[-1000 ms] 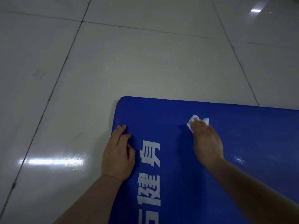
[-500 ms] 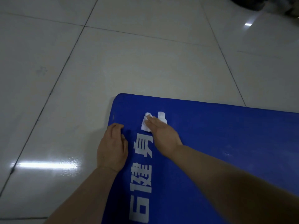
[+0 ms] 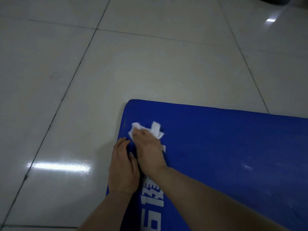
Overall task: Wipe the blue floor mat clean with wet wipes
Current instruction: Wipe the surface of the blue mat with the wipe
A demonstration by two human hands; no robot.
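Note:
The blue floor mat with white printed characters lies on the tiled floor, its far left corner near the middle of the view. My right hand presses a crumpled white wet wipe flat against the mat close to that corner; the wipe shows beyond my fingertips. My left hand rests flat on the mat's left edge, right beside my right hand and touching it.
Glossy pale floor tiles with dark grout lines surround the mat on the left and far side. A dark object sits at the top right edge of the view.
My right hand slid the wipe leftward across the mat, from its middle to the left corner, ending beside my left hand. The left hand stayed on the mat's edge.

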